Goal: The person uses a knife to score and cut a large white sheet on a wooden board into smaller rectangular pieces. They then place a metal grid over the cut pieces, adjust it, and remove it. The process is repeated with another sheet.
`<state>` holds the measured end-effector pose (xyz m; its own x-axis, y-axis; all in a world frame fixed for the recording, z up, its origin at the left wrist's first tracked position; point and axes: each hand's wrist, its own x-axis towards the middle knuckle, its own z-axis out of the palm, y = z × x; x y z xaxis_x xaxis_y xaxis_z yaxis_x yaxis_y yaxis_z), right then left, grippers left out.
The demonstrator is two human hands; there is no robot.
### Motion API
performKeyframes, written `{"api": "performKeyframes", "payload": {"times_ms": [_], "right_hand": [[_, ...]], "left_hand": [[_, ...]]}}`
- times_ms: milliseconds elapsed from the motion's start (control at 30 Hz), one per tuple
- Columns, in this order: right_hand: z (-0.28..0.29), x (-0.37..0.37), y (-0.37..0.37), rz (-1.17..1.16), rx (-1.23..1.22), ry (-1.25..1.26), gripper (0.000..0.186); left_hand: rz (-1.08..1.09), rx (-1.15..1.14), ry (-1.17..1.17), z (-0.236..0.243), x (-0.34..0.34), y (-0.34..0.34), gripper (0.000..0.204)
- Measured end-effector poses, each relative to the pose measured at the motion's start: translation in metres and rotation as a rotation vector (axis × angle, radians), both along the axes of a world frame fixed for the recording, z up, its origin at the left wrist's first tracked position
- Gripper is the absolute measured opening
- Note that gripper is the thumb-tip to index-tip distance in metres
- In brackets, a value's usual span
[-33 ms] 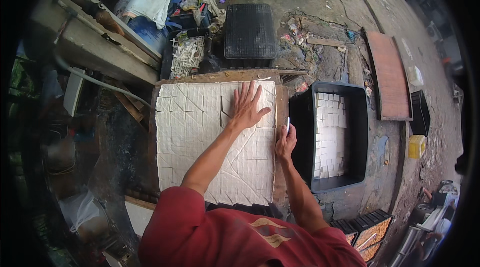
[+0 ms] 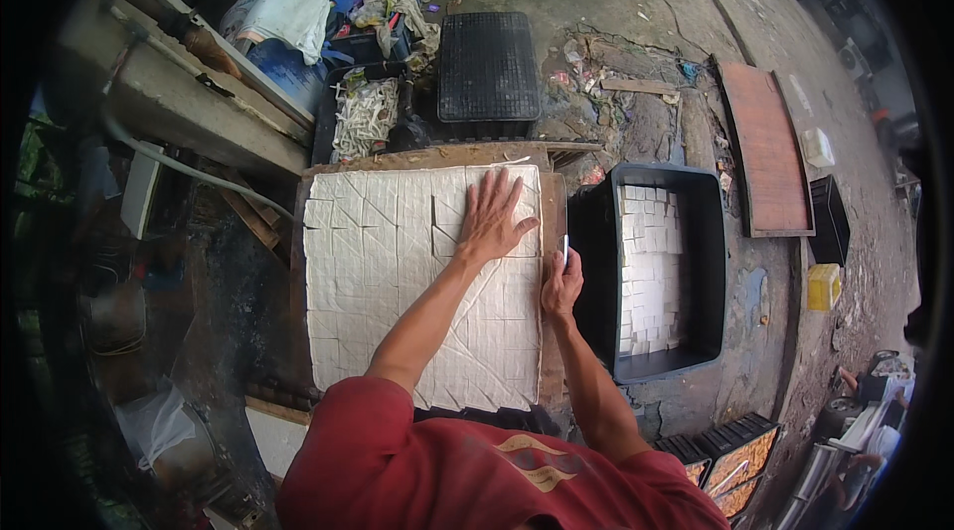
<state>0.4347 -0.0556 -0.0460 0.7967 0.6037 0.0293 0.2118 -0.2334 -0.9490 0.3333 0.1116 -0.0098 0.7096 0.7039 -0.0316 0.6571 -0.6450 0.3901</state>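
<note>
A broad white slab [image 2: 363,282], which looks like tofu, lies on a brown wooden board [image 2: 554,194] in front of me. Straight and slanting cut lines divide its wrinkled top into many pieces. My left hand [image 2: 489,220] rests palm down on the far right part of the slab, fingers spread. Just past the slab's right edge, over the board, my right hand [image 2: 562,287] is closed around a knife [image 2: 566,246]. Only a short, thin, bright length of the knife shows above the fist, pointing away from me; my fingers hide the rest.
Right of the board stands a deep black crate [image 2: 719,272] with white blocks [image 2: 651,277] laid in rows. Beyond the board are an upturned black crate [image 2: 489,68] and a bin of whitish scraps [image 2: 366,118]. A reddish panel [image 2: 767,148] lies farther right, near a yellow container [image 2: 823,288].
The whole view has shifted slightly. Both hands keep nearly the same place and pose on and beside the slab.
</note>
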Motion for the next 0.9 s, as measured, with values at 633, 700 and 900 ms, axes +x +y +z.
{"api": "performKeyframes", "payload": {"times_ms": [633,700,900], "right_hand": [[-0.022,0.014,-0.023,0.165,0.248,-0.034,0.038],[-0.022,0.014,-0.026,0.118,0.067,0.047,0.035],[-0.035,0.028,-0.036,0.246,0.434,-0.475,0.046]], "left_hand": [[0.055,0.023,0.036,0.011,-0.14,-0.262,0.098],[0.209,-0.026,0.208,0.011,-0.154,-0.266,0.099],[0.253,0.097,-0.029,0.029,-0.212,-0.269,0.099]]}}
